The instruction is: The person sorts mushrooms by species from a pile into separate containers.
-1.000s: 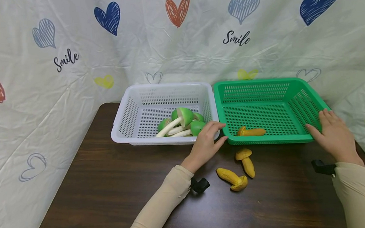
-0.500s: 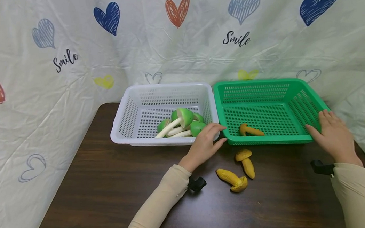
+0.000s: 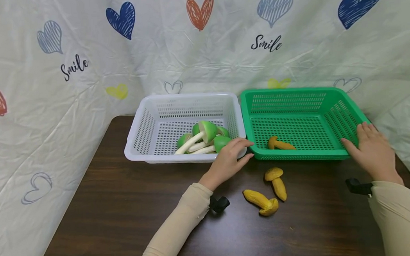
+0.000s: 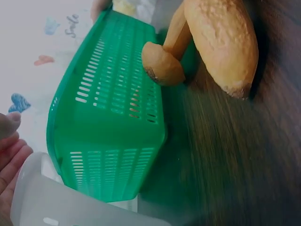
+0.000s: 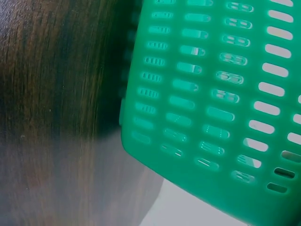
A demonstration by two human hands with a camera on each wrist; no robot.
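Note:
A green basket [image 3: 298, 157] stands on the table, with one yellow-brown mushroom [image 3: 280, 143] lying inside near its front wall. At that basket's front left corner is my left hand [image 3: 229, 159], thumb and fingers spread apart and reaching over the corner of the white basket [image 3: 182, 157]. My right hand [image 3: 375, 151] rests at the front right corner of the green basket, its fingers extended along the side rim and its thumb at the front rim. The right wrist view shows that basket's slotted wall [image 5: 188, 108] but no fingers. Two yellow mushrooms [image 3: 278, 184] [image 3: 262, 201] lie before the baskets.
Inside the white basket, several green-capped mushrooms [image 3: 208, 132] with white stems are heaped at the right. Both baskets stand side by side at the back of the dark wooden table [image 3: 125, 211]. A white cloth [image 3: 200, 50] with hearts hangs behind.
The mushroom in the green basket has turned and shifted slightly. The green basket has moved a little away from me, and my right hand has moved slightly left with it.

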